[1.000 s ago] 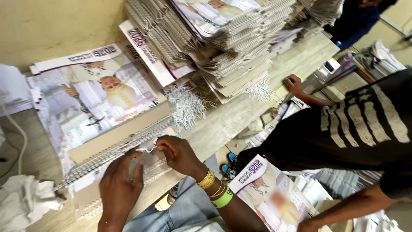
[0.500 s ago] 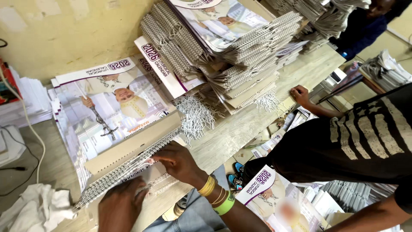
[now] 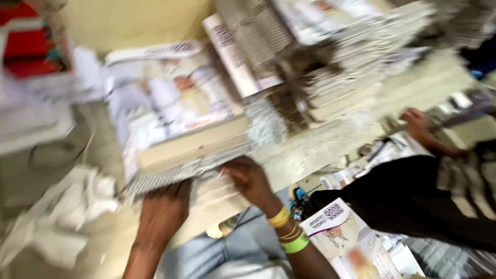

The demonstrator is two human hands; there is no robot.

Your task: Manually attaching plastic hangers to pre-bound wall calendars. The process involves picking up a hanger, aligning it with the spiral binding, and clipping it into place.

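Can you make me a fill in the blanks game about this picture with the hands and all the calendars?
1. Both hands, the left hand and the right hand, touch the wire-bound ______ edge of a calendar.
2. The bangles sit on the ______ wrist.
3. Behind the hands stands a tall ______ of calendars.
4. A co-worker's hand rests on the ______ side of the picture.

Missing words: spiral; right; stack; right

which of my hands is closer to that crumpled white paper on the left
Left. Your left hand rests at the wire-bound edge of the calendar, just right of the crumpled white paper. Your right hand, wearing bangles, sits further right along that same edge.
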